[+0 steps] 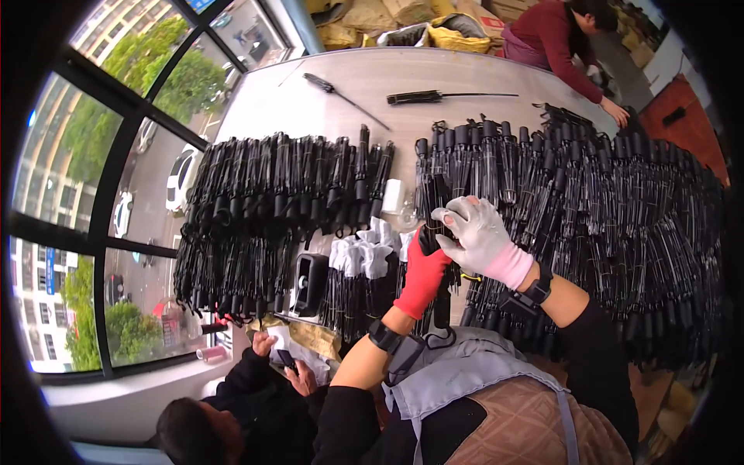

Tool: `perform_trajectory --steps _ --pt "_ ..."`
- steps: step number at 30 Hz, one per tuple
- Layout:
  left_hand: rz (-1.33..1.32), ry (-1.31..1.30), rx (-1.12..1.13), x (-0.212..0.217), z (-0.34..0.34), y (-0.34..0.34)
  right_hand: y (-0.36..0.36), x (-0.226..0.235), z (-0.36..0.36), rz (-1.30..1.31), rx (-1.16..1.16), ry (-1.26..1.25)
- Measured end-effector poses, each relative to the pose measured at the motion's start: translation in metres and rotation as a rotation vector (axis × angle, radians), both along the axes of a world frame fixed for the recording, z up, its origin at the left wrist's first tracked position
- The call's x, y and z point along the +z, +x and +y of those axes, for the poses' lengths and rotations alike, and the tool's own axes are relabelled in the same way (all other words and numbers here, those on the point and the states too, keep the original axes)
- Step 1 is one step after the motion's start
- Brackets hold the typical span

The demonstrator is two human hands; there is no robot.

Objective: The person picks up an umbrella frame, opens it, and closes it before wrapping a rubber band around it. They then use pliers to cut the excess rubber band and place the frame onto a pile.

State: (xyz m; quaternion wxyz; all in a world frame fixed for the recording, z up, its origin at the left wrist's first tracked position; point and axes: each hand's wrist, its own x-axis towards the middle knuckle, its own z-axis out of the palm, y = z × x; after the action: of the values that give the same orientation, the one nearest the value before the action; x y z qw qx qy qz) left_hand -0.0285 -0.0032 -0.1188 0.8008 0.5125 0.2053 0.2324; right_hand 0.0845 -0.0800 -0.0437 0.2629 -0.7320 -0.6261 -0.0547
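Dozens of black umbrella frames (pixel 263 174) lie stacked well to the left of the fingers, on the tabletop (pixel 364 74). Nearer, though apart from the left fingers, stands a black tape dispenser (pixel 311 283); between it and them are white cloth pieces (pixel 360 256) over the tops of more dark bundles. A white roll (pixel 394 195) lies just beyond the fingers, a little to their left.

The left hand (pixel 421 277), in a red glove, reaches up and inward from the lower edge, its forearm slanting right and its fingers curled around a dark umbrella frame (pixel 431 240). This frame is between the two hands, mostly covered by them. The right hand (pixel 484 236), in a pale glove with a pink cuff, comes in from the lower right, wrist bent inward, its fingers arched over the frame; from this angle I cannot tell whether they are clamped on it.

The step in hand looks like two-handed work on that frame. The next move likely calls for a steady left hold while the right fingers work around it.

Right of the fingers spreads a larger pile of frames (pixel 597 209).
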Motion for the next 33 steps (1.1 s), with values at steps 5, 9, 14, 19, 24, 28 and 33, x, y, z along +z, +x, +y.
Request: perform_trajectory --steps 5,9,14,19,24,28,33 --pt "-0.006 0.042 0.205 -0.006 -0.007 -0.015 -0.026 -0.01 0.008 0.245 -0.029 0.155" --pt "0.051 0.119 0.249 -0.005 -0.008 -0.023 -0.029 -0.023 0.01 0.127 0.079 0.118" --pt "0.328 0.82 0.358 -0.018 0.01 -0.045 -0.026 -0.023 -0.005 1.128 -0.016 -0.139" --pt "0.625 1.236 -0.006 -0.003 0.052 -0.086 -0.008 -0.026 -0.044 0.687 0.06 -0.423" --pt "0.153 0.588 -0.423 0.017 0.054 -0.101 0.012 0.012 -0.067 2.497 0.498 0.026" --pt "-0.162 -0.4 -0.276 0.022 0.061 -0.088 -0.032 -0.027 -0.054 1.296 -0.145 0.098" --pt "-0.477 -0.447 -0.166 0.092 0.045 -0.032 -0.061 -0.01 -0.055 1.772 -0.011 -0.068"
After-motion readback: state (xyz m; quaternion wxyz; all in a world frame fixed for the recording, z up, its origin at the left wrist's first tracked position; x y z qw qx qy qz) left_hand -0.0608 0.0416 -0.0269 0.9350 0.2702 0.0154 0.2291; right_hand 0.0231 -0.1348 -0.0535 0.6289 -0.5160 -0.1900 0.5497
